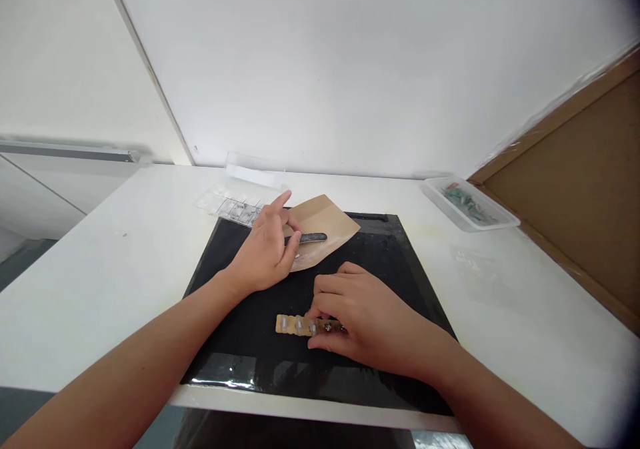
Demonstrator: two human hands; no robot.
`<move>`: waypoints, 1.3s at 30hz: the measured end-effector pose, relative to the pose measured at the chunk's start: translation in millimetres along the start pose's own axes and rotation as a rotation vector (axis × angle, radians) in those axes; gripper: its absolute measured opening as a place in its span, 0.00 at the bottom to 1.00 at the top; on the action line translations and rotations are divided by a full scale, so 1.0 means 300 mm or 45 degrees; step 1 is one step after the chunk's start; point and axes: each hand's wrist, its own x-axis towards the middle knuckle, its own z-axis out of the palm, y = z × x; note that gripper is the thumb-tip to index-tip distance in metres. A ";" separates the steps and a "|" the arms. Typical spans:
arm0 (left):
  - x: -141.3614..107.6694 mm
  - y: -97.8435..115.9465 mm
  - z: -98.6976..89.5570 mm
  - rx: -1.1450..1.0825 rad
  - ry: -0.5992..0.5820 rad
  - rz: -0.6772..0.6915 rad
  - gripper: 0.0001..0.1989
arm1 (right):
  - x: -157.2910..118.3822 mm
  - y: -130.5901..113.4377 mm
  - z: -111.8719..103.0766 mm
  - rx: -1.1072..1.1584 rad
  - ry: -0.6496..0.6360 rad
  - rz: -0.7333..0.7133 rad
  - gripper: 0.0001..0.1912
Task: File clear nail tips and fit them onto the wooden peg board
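Observation:
My left hand (270,249) is closed in a pinch on a slim dark tool with a rounded end (315,237), which looks like a nail file. It is over a sheet of brown paper (327,219) on a black mat (280,295). My right hand (360,315) grips a narrow tan strip with a wavy edge (279,323), thumb on the near side and fingers on the far side. Small glossy pieces that look like false nails (299,325) stand in a row along the strip. Its right end is hidden by my right hand.
At the back left lies a clear compartment case (235,209) with its lid raised. A clear plastic tub (470,205) of small greenish items stands at the back right, beside a wood-framed brown panel (575,189). A white wall (320,89) rises behind the white table (125,255).

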 end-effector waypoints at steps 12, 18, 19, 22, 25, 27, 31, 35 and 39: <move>0.003 0.000 -0.003 -0.006 0.006 0.020 0.37 | 0.002 0.007 -0.007 0.019 -0.023 0.011 0.13; 0.001 -0.003 0.000 0.013 0.013 0.027 0.38 | 0.000 0.004 -0.011 0.030 -0.009 0.023 0.16; 0.000 -0.003 0.001 0.015 0.010 0.024 0.38 | 0.000 0.004 -0.012 0.030 -0.008 0.027 0.17; -0.001 -0.002 0.001 0.009 0.005 0.016 0.38 | -0.002 0.006 -0.013 0.026 -0.008 0.020 0.18; -0.001 -0.001 0.001 0.004 0.008 0.015 0.38 | -0.002 0.007 -0.015 0.025 -0.002 0.012 0.17; -0.001 0.000 0.001 0.003 0.005 0.016 0.38 | -0.001 0.006 -0.016 0.033 -0.003 0.012 0.15; 0.000 -0.002 0.001 0.009 0.002 0.014 0.37 | 0.002 0.003 -0.015 0.056 -0.004 0.007 0.12; 0.001 -0.003 0.001 0.016 0.004 0.018 0.37 | 0.001 0.004 -0.019 0.068 -0.006 0.018 0.12; 0.000 -0.005 0.001 0.012 0.001 0.020 0.37 | -0.012 0.011 -0.046 0.120 -0.030 0.045 0.11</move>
